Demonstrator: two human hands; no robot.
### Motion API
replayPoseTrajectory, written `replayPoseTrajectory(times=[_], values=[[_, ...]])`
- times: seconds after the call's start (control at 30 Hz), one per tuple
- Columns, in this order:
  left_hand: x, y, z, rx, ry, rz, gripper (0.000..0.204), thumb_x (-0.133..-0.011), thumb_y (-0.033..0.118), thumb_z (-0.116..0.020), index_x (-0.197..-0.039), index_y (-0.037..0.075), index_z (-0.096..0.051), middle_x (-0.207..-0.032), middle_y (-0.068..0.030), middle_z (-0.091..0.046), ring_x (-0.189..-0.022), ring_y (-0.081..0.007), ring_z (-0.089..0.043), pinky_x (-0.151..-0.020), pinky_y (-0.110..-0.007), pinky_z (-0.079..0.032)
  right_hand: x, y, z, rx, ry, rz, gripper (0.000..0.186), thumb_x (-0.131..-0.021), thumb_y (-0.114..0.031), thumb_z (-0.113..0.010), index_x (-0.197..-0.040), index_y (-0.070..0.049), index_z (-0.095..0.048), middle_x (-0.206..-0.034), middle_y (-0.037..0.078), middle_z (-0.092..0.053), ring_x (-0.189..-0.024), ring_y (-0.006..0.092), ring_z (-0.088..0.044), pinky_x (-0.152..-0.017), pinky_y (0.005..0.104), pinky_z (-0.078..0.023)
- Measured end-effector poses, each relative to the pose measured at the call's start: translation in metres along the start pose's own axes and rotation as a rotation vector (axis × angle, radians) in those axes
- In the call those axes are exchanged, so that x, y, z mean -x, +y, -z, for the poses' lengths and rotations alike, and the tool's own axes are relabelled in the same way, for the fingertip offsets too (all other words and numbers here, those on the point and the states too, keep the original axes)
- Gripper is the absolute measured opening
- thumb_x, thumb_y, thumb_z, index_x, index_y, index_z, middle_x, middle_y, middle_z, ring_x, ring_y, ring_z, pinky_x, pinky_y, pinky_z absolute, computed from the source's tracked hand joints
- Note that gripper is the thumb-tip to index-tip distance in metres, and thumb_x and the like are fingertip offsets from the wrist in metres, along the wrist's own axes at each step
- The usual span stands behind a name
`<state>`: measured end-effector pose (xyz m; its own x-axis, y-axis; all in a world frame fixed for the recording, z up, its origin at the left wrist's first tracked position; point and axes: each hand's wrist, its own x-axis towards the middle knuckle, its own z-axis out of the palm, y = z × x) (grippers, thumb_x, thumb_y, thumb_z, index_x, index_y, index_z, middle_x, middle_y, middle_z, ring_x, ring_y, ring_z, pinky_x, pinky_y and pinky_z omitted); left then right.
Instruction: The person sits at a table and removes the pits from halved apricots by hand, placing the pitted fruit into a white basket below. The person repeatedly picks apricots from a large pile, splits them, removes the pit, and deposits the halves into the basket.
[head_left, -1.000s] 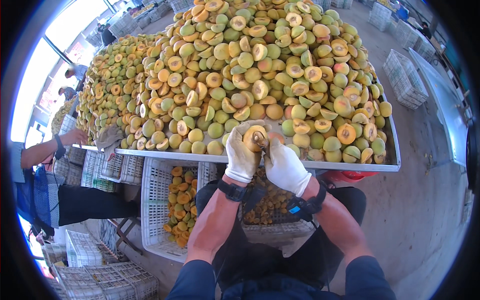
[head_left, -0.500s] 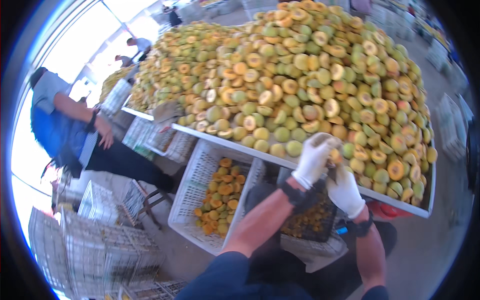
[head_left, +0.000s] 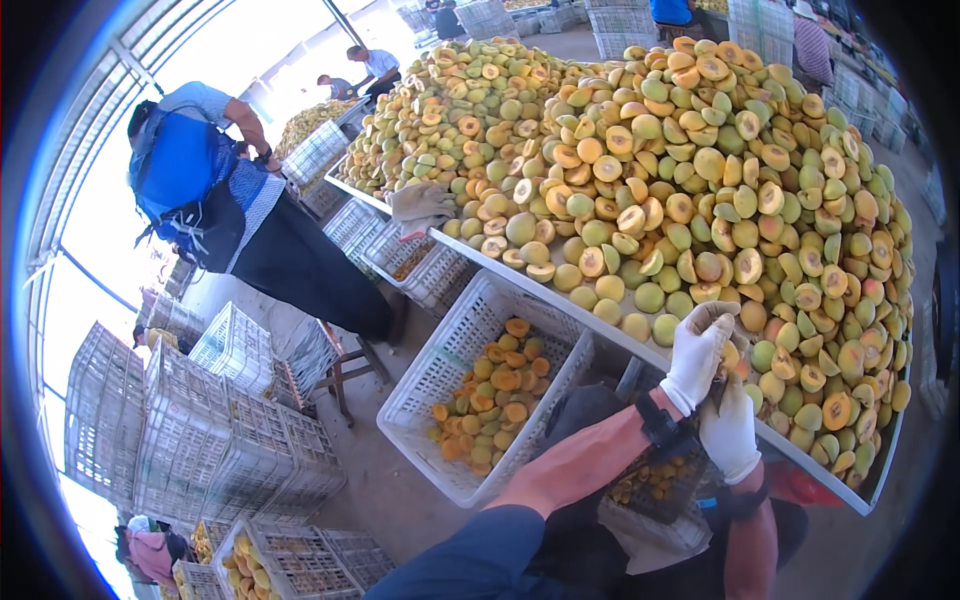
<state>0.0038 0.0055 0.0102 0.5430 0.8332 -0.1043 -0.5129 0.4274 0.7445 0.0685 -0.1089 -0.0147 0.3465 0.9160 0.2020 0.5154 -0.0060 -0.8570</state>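
Note:
My left hand (head_left: 700,352), in a white glove, is closed on a yellow peach (head_left: 733,356) at the front edge of the metal-rimmed table (head_left: 600,325). Just below it, my white-gloved right hand (head_left: 730,432) has its fingers drawn together close to the fruit. Something small and dark shows between the hands, too hidden to name. A big heap of yellow-green peaches (head_left: 690,190), many halved with orange flesh and stone hollows showing, covers the table.
Left of my knees stands a white crate (head_left: 400,410) partly filled with peach halves. Under my arms is a container of small orange-brown pieces (head_left: 650,480). A grey glove (head_left: 422,208) lies on the table's edge. Stacked crates (head_left: 230,430) and a person in blue (head_left: 185,165) are at left.
The whole view has swung, so the table and crates sit further right and lower. My hands stay together around the peach. The person at left appears more upright with an arm forward.

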Motion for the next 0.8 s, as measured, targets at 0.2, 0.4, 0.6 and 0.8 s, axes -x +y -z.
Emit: replayPoseTrajectory(times=[0.2, 0.4, 0.6, 0.8], values=[[0.003, 0.000, -0.002, -0.043, -0.051, -0.128, 0.018, -0.104, 0.009, -0.054, -0.118, 0.001, -0.061, -0.087, -0.0025, -0.065, -0.070, -0.0089, -0.065, -0.063, -0.023, -0.051, -0.001, -0.019, 0.006, -0.178, -0.059, -0.135, 0.035, -0.090, -0.004, -0.062, -0.120, 0.009, -0.052, -0.094, 0.020, -0.069, -0.085, 0.0320, -0.069, -0.078, 0.0393, -0.053], [0.008, 0.005, -0.008, -0.112, -0.126, -0.232, 0.018, -0.105, 0.007, -0.051, -0.118, 0.000, -0.060, -0.084, 0.0002, -0.060, -0.071, -0.0083, -0.062, -0.065, -0.023, -0.049, 0.002, -0.014, 0.014, 0.016, -0.103, -0.104, 0.045, -0.087, -0.008, -0.065, -0.125, 0.011, -0.050, -0.107, 0.027, -0.065, -0.098, 0.0391, -0.064, -0.087, 0.0409, -0.050], [0.011, 0.003, -0.008, -0.123, -0.123, -0.320, 0.015, -0.105, 0.004, -0.050, -0.117, -0.001, -0.056, -0.089, -0.0004, -0.056, -0.070, -0.0077, -0.057, -0.065, -0.023, -0.048, -0.004, -0.022, 0.008, -0.196, -0.140, -0.247, 0.048, -0.085, -0.005, -0.064, -0.128, 0.010, -0.048, -0.103, 0.018, -0.065, -0.092, 0.0251, -0.061, -0.081, 0.0349, -0.051], [0.016, 0.016, -0.004, -0.216, -0.233, -0.319, 0.017, -0.104, 0.002, -0.050, -0.118, -0.001, -0.058, -0.093, 0.0015, -0.058, -0.077, -0.0060, -0.058, -0.069, -0.022, -0.050, 0.001, 0.002, 0.015, -0.076, -0.161, -0.019, 0.041, -0.087, -0.007, -0.063, -0.124, 0.005, -0.050, -0.093, 0.007, -0.061, -0.074, 0.0142, -0.057, -0.064, 0.0281, -0.048]])
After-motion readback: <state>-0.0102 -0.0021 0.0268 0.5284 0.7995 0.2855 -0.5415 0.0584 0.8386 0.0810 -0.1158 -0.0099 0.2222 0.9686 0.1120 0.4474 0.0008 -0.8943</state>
